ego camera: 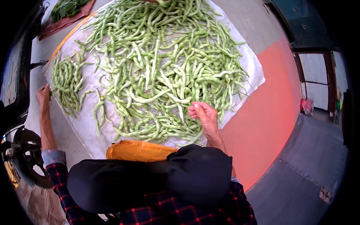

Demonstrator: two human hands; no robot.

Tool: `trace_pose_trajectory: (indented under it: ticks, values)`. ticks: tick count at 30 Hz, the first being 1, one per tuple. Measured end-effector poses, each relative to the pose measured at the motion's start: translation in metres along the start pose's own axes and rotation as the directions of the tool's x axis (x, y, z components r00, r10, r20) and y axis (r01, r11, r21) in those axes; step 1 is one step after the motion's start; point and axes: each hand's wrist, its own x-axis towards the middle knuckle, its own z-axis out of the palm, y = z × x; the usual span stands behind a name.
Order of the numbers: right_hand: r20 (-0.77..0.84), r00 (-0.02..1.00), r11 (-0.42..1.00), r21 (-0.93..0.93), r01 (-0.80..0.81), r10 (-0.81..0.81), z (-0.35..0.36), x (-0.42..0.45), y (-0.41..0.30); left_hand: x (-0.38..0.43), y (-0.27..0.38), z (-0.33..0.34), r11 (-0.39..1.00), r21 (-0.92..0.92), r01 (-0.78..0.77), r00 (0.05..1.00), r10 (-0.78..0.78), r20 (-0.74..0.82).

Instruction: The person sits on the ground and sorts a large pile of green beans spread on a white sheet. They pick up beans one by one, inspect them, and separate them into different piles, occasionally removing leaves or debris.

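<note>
Many pale green bean pods (157, 76) lie spread over a white sheet (87, 112) on the ground before me. My right hand (204, 112) hovers at the near right part of the spread, fingers curled and thumb pressed to the forefinger. The tip of a whitish pod meets its fingertips; whether they grip it I cannot tell. To the left, a smaller heap of thinner, curlier beans (67, 81) lies apart on the same sheet. My left hand (43, 95) is closed beside that heap, at the sheet's left edge, with bits of green bean showing at its fingers.
An orange sack edge (140, 150) shows in front of my dark-clothed knees (199, 174). Leafy greens (67, 9) lie on a reddish cloth at the far left. A black wheel (31, 157) stands near my left arm. Red flooring (261, 118) and grey slabs (309, 146) extend right.
</note>
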Motion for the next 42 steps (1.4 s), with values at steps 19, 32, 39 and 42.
trace_pose_trajectory:
  ticks: [19,32,39,42]
  values:
    - [0.259,0.825,-0.127,-0.966,0.226,-0.502,-0.141,0.105,-0.047,-0.245,0.151,0.07,0.987,-0.16,0.001,0.933,0.057,0.355]
    - [0.424,0.862,-0.306,-0.89,0.338,-0.278,-0.145,0.104,-0.043,-0.262,0.144,0.069,0.984,-0.173,0.039,0.93,0.027,0.366]
    - [0.551,0.721,-0.205,-0.831,0.516,-0.42,-0.151,0.094,-0.03,-0.26,0.136,0.065,0.982,-0.186,0.016,0.932,0.053,0.358]
    - [0.491,0.682,-0.058,-0.831,0.553,-0.543,-0.144,0.083,-0.027,-0.261,0.14,0.057,0.98,-0.195,0.049,0.937,0.023,0.348]
